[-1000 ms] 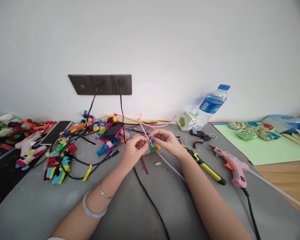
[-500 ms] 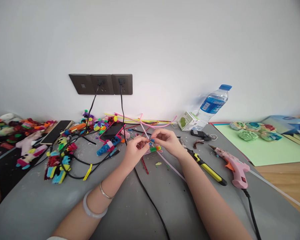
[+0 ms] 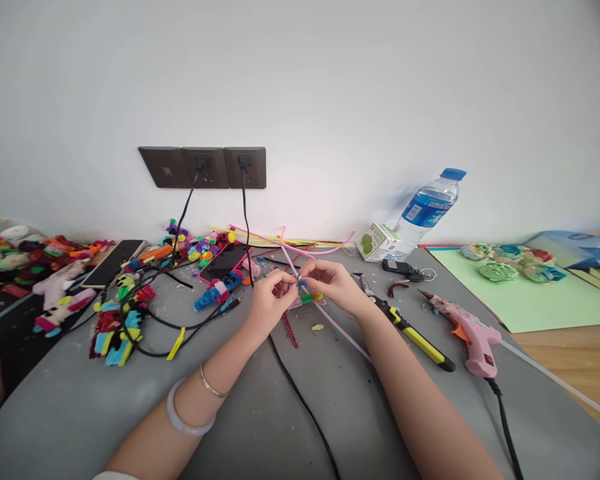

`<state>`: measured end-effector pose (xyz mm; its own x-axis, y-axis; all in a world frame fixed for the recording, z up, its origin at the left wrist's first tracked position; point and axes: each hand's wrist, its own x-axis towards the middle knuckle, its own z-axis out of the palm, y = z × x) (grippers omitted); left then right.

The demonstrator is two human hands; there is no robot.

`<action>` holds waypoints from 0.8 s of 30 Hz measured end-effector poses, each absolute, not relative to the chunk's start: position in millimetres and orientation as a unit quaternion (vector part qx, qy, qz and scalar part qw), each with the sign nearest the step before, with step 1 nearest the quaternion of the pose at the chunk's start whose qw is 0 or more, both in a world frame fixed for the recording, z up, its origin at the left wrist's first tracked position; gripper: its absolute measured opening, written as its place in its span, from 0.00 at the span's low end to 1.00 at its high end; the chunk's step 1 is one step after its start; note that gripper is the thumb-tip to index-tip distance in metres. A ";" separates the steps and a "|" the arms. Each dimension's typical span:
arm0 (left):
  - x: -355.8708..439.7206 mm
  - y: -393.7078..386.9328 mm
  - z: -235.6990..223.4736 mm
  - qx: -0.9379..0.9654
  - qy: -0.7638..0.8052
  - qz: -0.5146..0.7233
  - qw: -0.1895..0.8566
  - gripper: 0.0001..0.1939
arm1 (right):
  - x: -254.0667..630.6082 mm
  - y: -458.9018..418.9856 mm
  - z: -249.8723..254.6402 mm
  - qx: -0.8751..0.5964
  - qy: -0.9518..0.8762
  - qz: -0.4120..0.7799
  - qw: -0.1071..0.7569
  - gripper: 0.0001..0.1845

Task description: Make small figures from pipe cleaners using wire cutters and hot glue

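My left hand (image 3: 270, 297) and my right hand (image 3: 336, 287) meet over the middle of the grey table, fingertips pinched together. Between them is a small blue piece (image 3: 301, 283), its exact kind too small to make out. Beneath the hands runs a long pale stick (image 3: 347, 338), partly hidden by them. An orange, green and pink fuzzy piece (image 3: 310, 299) lies just behind my right fingers. A red glittery stem (image 3: 290, 331) and a yellow-green scrap (image 3: 318, 327) lie close by on the table.
On the right are a pink glue gun (image 3: 480, 343), yellow-black cutter (image 3: 415, 337), keys (image 3: 405, 269) and tilted water bottle (image 3: 427, 210). Pipe-cleaner figures (image 3: 123, 327), phones (image 3: 114, 262) and black cables (image 3: 300, 393) occupy the left. Green paper (image 3: 510, 307) holds crumpled paper flowers (image 3: 500, 271).
Both hands stay almost in place, with fingertips now drawn slightly closer around the small blue piece. The things on the table have not visibly moved.
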<state>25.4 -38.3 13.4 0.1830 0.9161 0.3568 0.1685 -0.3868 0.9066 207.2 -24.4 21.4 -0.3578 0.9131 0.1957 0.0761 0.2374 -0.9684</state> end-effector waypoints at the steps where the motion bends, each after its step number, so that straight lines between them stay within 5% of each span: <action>1: 25.3 -38.5 14.3 0.670 0.406 0.493 0.378 0.03 | 207.7 -24.0 20.2 -0.377 -0.663 0.492 0.420 0.14; 14: 26.5 -35.5 11.6 0.598 0.400 0.496 0.485 0.06 | 206.4 -25.9 26.3 -0.341 -0.654 0.523 0.427 0.15; 24: 25.9 -39.1 15.6 0.634 0.412 0.470 0.456 0.05 | 206.1 -27.1 29.1 -0.350 -0.641 0.536 0.424 0.14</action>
<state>25.9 -39.1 15.6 0.2192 0.9505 0.2202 0.0935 -0.2451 0.9650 206.1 -27.1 29.1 -0.3950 0.9032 0.1679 -0.0056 0.1804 -0.9836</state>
